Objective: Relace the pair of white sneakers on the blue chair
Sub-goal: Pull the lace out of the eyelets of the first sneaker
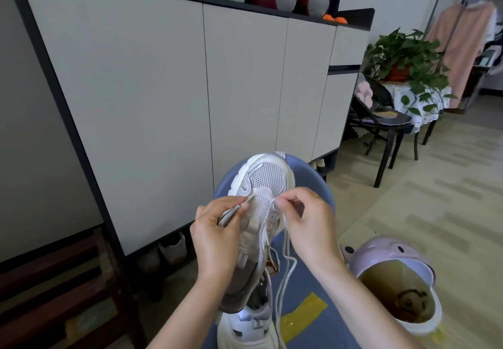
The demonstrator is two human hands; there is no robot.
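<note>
**A:** Where is the sneaker, and which way does it point?

**B:** Lower middle of the frame, held above the blue chair [313, 182]. The sneaker [265, 185] runs lengthwise up the frame, toe up and tilted slightly right, heel down toward the person. Its mesh top faces us.

**A:** And the hands?

**B:** The left hand [217, 237] grips the sneaker's left side, fingers curled around the upper, thumb pressed by the tongue. The right hand [304, 220] pinches the lace [284, 267] between thumb and forefinger at the right-hand eyelets; the other fingers curl loosely. The lace drops from there in a loose loop down the frame over the chair seat.

**A:** The other shoe?

**B:** A second sneaker [245, 329] rests on the seat at the bottom edge, just under the held one's heel. Its direction I cannot tell.

**A:** Anything nearby?

**B:** A lilac bin [392, 253] at lower right, beside the chair. A grey cabinet [163, 90] fills the left and centre behind.
</note>
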